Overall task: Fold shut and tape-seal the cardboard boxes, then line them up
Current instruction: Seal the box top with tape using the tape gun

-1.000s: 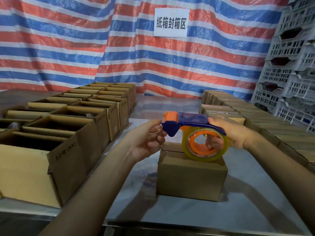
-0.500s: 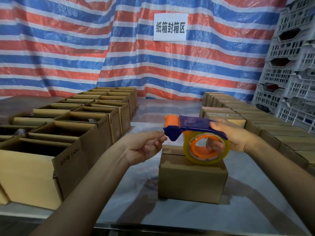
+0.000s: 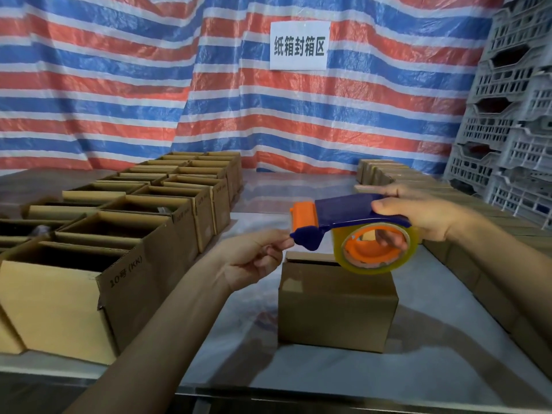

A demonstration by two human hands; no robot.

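One small cardboard box (image 3: 337, 306) stands on the table (image 3: 328, 372) with its flaps folded down, between the two forearms. Just above its top hangs the tape dispenser (image 3: 352, 231), with a blue frame, an orange roller and a clear roll.

The right hand (image 3: 418, 216) grips the dispenser from the right, thumb on the blue top and fingers curled through the roll's orange core. The left hand (image 3: 254, 258) reaches in from the lower left, thumb and forefinger pinched together at the blue nose. Whether a tape end lies between them cannot be made out.

Rows of open boxes (image 3: 89, 282) crowd the table's left. Closed boxes (image 3: 388, 174) run along the right, near stacked grey crates (image 3: 513, 115). A striped tarp (image 3: 119, 85) with a white sign (image 3: 299, 45) hangs behind.
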